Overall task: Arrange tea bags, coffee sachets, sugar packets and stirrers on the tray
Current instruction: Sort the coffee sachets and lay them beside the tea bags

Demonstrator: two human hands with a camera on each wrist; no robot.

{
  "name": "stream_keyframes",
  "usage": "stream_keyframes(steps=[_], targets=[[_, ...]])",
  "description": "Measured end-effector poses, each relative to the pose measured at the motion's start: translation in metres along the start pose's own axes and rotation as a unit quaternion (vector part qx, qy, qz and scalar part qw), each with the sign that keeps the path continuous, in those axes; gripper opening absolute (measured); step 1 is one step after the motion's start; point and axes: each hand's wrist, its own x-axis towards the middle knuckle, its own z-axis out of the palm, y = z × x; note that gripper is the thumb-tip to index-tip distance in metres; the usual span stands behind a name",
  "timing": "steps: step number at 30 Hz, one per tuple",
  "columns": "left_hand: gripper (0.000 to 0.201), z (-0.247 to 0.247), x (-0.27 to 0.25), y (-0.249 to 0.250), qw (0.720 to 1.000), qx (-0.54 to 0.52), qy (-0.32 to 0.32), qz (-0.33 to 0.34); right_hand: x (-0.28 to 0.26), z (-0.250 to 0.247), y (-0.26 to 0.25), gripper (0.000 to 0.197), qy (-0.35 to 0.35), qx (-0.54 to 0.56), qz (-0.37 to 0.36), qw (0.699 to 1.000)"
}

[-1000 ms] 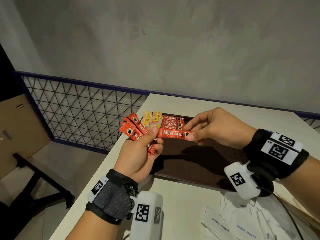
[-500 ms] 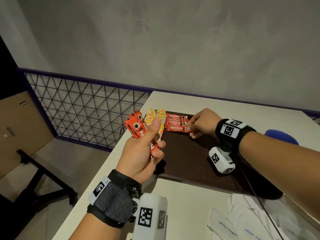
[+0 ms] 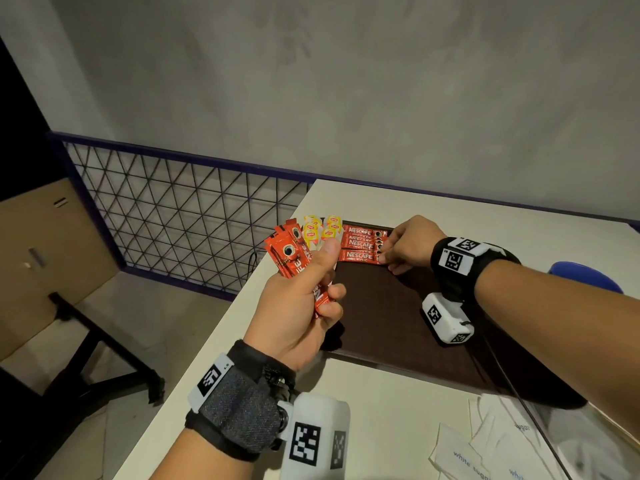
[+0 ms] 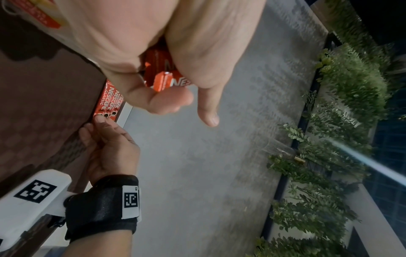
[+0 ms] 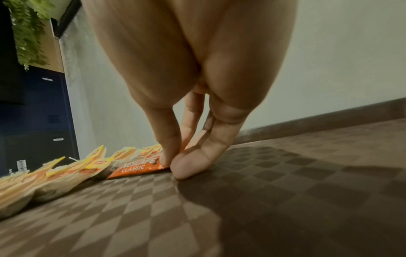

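step: laying coffee sachets in a row at the tray's (image 3: pixel 388 327) 11 o'clock corner | right hand (image 3: pixel 410 245) pinches the nearest sachet (image 3: pixel 358 255); left hand (image 3: pixel 298 306) grasps the spare sachets (image 3: pixel 289 252) | next: let go; take another

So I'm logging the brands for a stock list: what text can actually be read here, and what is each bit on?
"NESCAFE CLASSIC": on the coffee sachets lying on the tray.
"NES": partly covered, on the sachets the left hand grips.
"white sugar": on the sugar packets on the table.
Red logo on the yellow tea bag tags: too small to read.
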Motion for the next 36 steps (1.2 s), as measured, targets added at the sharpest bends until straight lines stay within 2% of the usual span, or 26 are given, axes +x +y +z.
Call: stream_keyframes(steps=[10, 13, 17, 23, 36], targets=[[0.026, -0.002, 0.002, -0.001, 1.000, -0.007, 0.000, 0.002, 0.002, 0.001, 0.001, 0.014, 0.022, -0.026, -0.014, 0.999], [0.035, -0.001, 0.002, -0.001, 1.000, -0.009, -0.004, 0.001, 0.008, 0.002, -0.001, 0.009, 0.038, -0.084, -0.059, 0.994], [0.051, -0.002, 0.002, -0.001, 1.000, -0.011, -0.003, 0.003, 0.010, 0.006, -0.012, 0.010, 0.020, -0.134, -0.101, 0.986], [0.031, -0.003, 0.002, 0.000, 1.000, -0.014, 0.001, 0.003, 0.015, 0.017, -0.019, 0.012, -0.015, -0.190, -0.101, 0.976], [0.039, -0.002, 0.001, 0.001, 1.000, -0.012, 0.001, 0.006, 0.019, 0.025, -0.020, 0.013, 0.023, -0.215, -0.097, 0.972]])
